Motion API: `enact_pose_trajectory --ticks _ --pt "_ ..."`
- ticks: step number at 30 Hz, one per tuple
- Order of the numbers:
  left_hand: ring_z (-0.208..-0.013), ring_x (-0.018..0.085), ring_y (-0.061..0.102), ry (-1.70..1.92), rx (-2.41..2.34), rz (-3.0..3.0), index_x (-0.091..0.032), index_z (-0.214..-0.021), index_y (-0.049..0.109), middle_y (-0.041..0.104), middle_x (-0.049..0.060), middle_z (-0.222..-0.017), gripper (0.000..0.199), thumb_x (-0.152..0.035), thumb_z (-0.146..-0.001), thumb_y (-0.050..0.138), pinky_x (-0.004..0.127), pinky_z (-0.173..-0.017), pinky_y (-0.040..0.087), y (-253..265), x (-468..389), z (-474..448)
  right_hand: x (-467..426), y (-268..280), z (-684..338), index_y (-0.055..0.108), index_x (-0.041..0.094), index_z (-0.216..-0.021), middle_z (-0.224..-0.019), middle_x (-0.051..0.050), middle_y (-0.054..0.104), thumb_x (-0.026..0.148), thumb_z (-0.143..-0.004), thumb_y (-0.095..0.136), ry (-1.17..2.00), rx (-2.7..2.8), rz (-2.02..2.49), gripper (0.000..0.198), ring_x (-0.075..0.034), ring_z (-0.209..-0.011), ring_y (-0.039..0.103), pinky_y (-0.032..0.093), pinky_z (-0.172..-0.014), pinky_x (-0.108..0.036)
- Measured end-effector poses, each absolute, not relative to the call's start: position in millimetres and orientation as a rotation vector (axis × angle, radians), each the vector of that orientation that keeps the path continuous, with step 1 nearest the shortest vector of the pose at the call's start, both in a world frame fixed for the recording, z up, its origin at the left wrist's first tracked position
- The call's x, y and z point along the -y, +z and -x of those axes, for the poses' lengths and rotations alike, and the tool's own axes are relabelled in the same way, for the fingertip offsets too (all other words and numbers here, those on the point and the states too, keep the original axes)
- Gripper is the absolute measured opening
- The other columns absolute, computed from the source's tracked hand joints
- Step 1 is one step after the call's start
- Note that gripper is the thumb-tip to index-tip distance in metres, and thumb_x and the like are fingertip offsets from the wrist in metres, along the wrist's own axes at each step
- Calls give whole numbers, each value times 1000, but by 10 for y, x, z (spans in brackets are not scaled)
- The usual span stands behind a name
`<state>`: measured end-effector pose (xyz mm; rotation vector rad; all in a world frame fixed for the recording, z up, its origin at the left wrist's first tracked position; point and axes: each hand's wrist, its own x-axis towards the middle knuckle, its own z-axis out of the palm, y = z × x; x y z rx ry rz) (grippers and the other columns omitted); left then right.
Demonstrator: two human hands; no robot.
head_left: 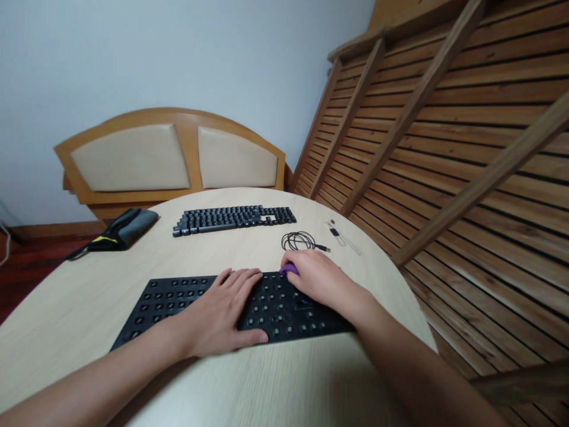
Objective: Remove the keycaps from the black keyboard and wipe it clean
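A black keyboard base (271, 323) without keycaps lies near me on the pale round table, its switch posts exposed. Across its middle rests my left hand (222, 314), fingers stretched over the far edge and thumb lying along the near side. My right hand (315, 276) is closed on a small purple cloth (290, 268) at the far edge of the base, right of centre. Most of the cloth is hidden inside the fingers.
Removed black keycaps (222, 219) stand in keyboard order farther back. A coiled black cable (297, 240) lies beyond my right hand, with a keycap puller (336, 233) to its right. At the left edge sits a dark pouch (127, 228). Wooden slats (427, 148) rise along the right.
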<state>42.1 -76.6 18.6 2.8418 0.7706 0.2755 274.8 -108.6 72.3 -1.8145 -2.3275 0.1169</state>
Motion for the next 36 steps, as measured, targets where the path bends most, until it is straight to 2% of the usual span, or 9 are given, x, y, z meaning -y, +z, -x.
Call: enact_pose_trajectory --ticks 6,15,21,25,30,33,36 --pt "-140 37 39 242 -780 -2827 -13 -149 34 41 22 -152 93 -78 -84 48 58 -114 28 192 760 -417 1268 605 -2672 66 19 -95 -91 -6 73 8 -84 54 87 2448 1826 19 -21 -83 67 40 -67 -28" --pt "-141 38 38 264 -770 -2833 -16 -152 29 38 21 -155 94 -78 -84 47 59 -114 28 155 749 -410 1568 676 -2544 65 16 -94 -92 -9 71 6 -82 56 193 2666 1745 17 -23 -83 67 41 -67 -31" --pt "-143 38 34 179 -802 -2836 -12 -151 30 34 22 -157 95 -78 -84 47 59 -114 28 191 758 -415 1662 744 -2646 66 20 -84 -78 -3 71 10 -73 60 512 2630 1671 16 -19 -68 64 37 -58 -27" --pt "-145 39 31 133 -728 -2830 -15 -156 23 27 21 -160 101 -76 -81 53 59 -114 28 219 703 -361 1596 723 -2765 68 23 -83 -78 1 70 9 -71 62 675 2491 1549 19 -16 -72 64 41 -61 -23" --pt "-144 40 31 82 -678 -2803 -17 -157 20 26 20 -160 110 -78 -74 59 61 -113 29 273 635 -324 1531 619 -2695 68 21 -95 -94 0 72 10 -82 61 572 2338 1385 19 -15 -86 65 45 -79 -23" --pt "-145 40 30 44 -692 -2805 -15 -156 21 26 21 -160 112 -80 -74 58 60 -114 28 298 639 -338 1549 547 -2597 66 18 -95 -94 -2 71 9 -84 59 486 2533 1316 16 -16 -87 65 45 -78 -25" --pt "-145 39 30 7 -703 -2799 -15 -157 19 24 21 -161 112 -81 -75 57 61 -114 28 317 653 -351 1587 504 -2523 64 15 -91 -89 -5 70 12 -86 57 317 2764 1227 10 -18 -81 63 44 -70 -28"
